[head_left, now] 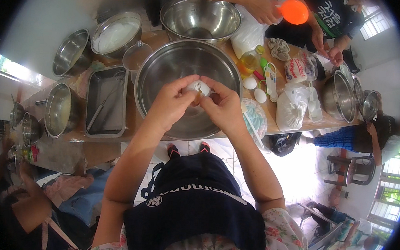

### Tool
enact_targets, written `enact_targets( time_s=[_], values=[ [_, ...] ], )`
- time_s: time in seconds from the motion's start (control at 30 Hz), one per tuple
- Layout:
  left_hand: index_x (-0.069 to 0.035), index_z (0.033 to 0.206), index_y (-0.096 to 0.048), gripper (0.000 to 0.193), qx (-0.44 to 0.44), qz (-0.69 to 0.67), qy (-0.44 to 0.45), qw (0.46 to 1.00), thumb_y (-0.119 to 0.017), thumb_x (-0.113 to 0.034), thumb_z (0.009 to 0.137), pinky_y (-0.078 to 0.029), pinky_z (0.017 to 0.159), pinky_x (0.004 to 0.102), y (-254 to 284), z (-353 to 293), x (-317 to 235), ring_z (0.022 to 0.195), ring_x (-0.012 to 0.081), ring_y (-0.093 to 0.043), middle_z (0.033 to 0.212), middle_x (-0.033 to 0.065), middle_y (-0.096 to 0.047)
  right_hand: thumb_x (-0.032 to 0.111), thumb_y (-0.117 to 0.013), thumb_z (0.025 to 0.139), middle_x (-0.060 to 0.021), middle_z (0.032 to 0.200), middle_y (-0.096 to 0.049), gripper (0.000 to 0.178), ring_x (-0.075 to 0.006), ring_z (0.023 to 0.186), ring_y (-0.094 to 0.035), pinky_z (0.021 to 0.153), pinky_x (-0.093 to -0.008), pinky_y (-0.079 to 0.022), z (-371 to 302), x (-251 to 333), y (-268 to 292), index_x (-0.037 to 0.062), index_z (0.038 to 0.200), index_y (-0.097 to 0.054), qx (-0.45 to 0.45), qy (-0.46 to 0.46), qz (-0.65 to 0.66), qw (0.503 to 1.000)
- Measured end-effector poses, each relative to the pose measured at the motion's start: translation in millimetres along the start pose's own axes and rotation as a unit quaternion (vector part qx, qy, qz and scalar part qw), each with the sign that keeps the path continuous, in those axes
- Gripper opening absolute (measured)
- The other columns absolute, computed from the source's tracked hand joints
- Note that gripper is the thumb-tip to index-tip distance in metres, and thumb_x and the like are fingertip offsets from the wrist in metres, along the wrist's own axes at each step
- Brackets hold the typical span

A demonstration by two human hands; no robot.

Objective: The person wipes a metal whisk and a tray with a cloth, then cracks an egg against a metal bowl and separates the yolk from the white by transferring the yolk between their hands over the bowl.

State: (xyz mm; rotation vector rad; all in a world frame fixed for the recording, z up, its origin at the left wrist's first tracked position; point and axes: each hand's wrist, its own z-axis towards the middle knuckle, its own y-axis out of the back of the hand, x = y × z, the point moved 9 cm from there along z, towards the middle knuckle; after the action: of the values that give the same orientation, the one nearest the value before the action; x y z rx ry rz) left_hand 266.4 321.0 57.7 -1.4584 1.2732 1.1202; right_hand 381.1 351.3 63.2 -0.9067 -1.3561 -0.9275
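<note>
Both my hands grip one white egg (199,87) whose shell is cracked open on top. They hold it above a large steel mixing bowl (176,61). My left hand (176,101) has its fingers and thumb closed on the egg's left side. From the right side, my right hand (222,106) closes on it with bent fingers. Egg white or yolk coming out cannot be made out. The bowl's bottom is partly hidden by my hands. Two whole eggs, one upper (249,83) and one lower (260,95), lie on the table right of the bowl.
Left of the bowl are a clear measuring cup (135,54), a baking pan with a whisk (91,101) and several steel bowls. An oil bottle (248,63), measuring spoons (270,80) and a white plastic bag (292,112) stand right. Across the table, a person's hand holds an orange scoop (294,11).
</note>
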Motion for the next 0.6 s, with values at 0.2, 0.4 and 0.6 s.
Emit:
enact_targets(
  time_s=[0.2, 0.4, 0.6],
  values=[
    [0.003, 0.12, -0.046, 0.036, 0.017, -0.048, 0.012, 0.999, -0.048, -0.004, 0.085, -0.049, 0.074, 0.0275, 0, 6, 6, 0.09, 0.0157, -0.057, 0.105, 0.0111, -0.056, 0.01, -0.061, 0.073, -0.0126, 0.081, -0.063, 0.042, -0.0103, 0.064, -0.059, 0.056, -0.023, -0.046, 3, 8, 1, -0.0063, 0.11, -0.053, 0.004, -0.012, -0.054, 0.998],
    [0.003, 0.12, -0.044, 0.037, 0.004, -0.078, 0.016, 0.997, -0.05, -0.004, 0.084, -0.05, 0.074, 0.0302, 2, 10, 3, 0.09, 0.0183, -0.057, 0.103, 0.012, -0.056, 0.011, -0.061, 0.072, -0.0163, 0.083, -0.063, 0.043, -0.0148, 0.07, -0.062, 0.059, -0.0243, -0.048, 10, 3, 1, -0.0076, 0.11, -0.053, 0.005, -0.034, -0.036, 0.999],
    [0.002, 0.118, -0.041, 0.04, -0.023, -0.18, 0.013, 0.983, -0.055, -0.005, 0.081, -0.048, 0.072, 0.0313, 6, 14, 4, 0.086, 0.018, -0.057, 0.101, 0.012, -0.055, 0.015, -0.063, 0.07, -0.0166, 0.08, -0.063, 0.045, -0.0156, 0.069, -0.062, 0.061, -0.0254, -0.048, 20, 6, 3, -0.0074, 0.109, -0.054, -0.021, -0.001, -0.048, 0.999]
  ],
)
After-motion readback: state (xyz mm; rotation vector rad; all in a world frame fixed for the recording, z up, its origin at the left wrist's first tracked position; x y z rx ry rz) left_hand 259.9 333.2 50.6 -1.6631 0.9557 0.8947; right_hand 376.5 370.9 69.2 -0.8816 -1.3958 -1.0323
